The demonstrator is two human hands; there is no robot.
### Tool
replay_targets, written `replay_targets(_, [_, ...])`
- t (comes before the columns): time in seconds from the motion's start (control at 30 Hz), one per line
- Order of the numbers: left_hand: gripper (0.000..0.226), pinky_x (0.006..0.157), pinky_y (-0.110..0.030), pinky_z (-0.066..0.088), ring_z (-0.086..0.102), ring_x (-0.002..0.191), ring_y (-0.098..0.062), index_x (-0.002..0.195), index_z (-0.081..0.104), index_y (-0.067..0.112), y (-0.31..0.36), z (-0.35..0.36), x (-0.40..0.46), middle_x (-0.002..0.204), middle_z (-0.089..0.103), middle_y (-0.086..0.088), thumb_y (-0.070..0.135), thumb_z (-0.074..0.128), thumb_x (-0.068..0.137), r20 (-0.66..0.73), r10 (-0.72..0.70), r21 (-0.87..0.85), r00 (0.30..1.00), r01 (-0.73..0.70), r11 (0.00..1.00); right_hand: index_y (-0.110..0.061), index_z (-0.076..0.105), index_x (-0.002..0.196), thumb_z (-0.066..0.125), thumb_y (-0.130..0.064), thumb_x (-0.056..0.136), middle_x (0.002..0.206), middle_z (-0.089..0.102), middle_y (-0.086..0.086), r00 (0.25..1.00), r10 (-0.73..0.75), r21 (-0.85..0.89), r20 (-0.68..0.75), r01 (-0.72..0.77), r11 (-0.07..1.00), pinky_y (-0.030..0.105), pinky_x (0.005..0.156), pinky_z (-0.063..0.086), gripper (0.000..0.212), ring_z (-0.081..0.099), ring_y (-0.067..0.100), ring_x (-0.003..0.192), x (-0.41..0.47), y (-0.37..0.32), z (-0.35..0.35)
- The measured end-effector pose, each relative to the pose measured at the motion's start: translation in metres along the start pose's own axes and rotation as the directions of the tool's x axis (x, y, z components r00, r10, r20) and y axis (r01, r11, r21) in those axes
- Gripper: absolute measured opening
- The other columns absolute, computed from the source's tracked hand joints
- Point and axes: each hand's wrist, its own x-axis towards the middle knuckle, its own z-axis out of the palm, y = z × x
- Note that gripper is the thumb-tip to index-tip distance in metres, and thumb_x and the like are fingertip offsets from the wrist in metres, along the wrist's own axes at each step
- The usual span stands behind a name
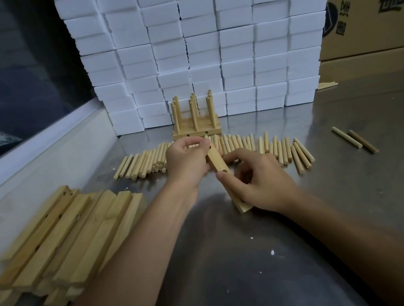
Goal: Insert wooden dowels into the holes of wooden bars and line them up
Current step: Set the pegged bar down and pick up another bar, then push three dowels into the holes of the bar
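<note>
Wooden bar [219,168] held over the steel table [352,185], ready for its first dowel.

The left hand [188,163] grips the bar's far end; the right hand [255,180] curls its fingers round the near half. The bar sits just in front of the dowel row [258,146], with the finished bars [196,125] behind that row. No dowel is in either hand; the next move likely requires freeing one hand to pick a dowel and align it with a hole.

Left hand [187,163] curled, gripping, right hand [255,182] curled, pinching
</note>
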Motion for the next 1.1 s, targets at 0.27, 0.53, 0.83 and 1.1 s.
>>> replay_targets(0.27, [0.013, 0.082, -0.041, 0.061, 0.074, 0.091, -0.029, 0.1, 0.07, 0.007, -0.023, 0.007, -0.008, 0.096, 0.075, -0.016, 0.013, 0.058, 0.098, 0.22, -0.068, -0.01, 0.973, 0.072, 0.997, -0.023, 0.063, 0.111, 0.067, -0.033, 0.094, 0.069, 0.073, -0.002, 0.993, 0.101, 0.158, -0.062, -0.091, 0.983, 0.029, 0.055, 0.056, 0.021, 0.067, 0.007, 0.059, 0.001, 0.005, 0.0])
replay_targets(0.53, [0.022, 0.045, -0.03, 0.051, 0.059, 0.047, -0.018, 0.087, 0.061, 0.013, -0.034, -0.003, -0.002, 0.069, 0.061, -0.003, 0.027, 0.053, 0.102, 0.039, 0.071, 0.097, 0.997, -0.075, 0.992, -0.016, 0.071, 0.1, 0.06, -0.024, 0.096, 0.072, 0.069, -0.008, 0.998, 0.045, -0.069, -0.037, -0.047, 0.997, 0.041, 0.067, 0.057, 0.014, 0.065, 0.009, 0.066, 0.002, 0.003, 0.003])
replay_targets(0.83, [0.013, 0.033, -0.023, 0.035, 0.049, 0.037, -0.022, 0.098, 0.057, -0.001, -0.034, -0.007, -0.001, 0.065, 0.056, -0.011, 0.004, 0.045, 0.097, 0.104, 0.013, 0.01, 0.994, -0.014, 1.0, -0.014, 0.071, 0.093, 0.058, -0.023, 0.095, 0.077, 0.068, -0.002, 0.959, 0.162, -0.205, -0.231, -0.211, 0.956, 0.039, 0.066, 0.056, 0.016, 0.063, 0.015, 0.07, 0.005, 0.007, -0.004])
replay_targets(1.1, [0.018, 0.035, -0.024, 0.036, 0.05, 0.038, -0.022, 0.1, 0.059, -0.006, -0.035, -0.009, -0.002, 0.066, 0.056, -0.013, 0.0, 0.043, 0.094, 0.119, 0.013, -0.013, 0.993, -0.011, 1.0, -0.015, 0.068, 0.107, 0.056, -0.028, 0.094, 0.1, 0.07, 0.005, 0.796, 0.36, -0.335, -0.487, -0.551, 0.764, 0.038, 0.077, 0.053, 0.023, 0.064, 0.027, 0.089, 0.004, 0.048, -0.05])
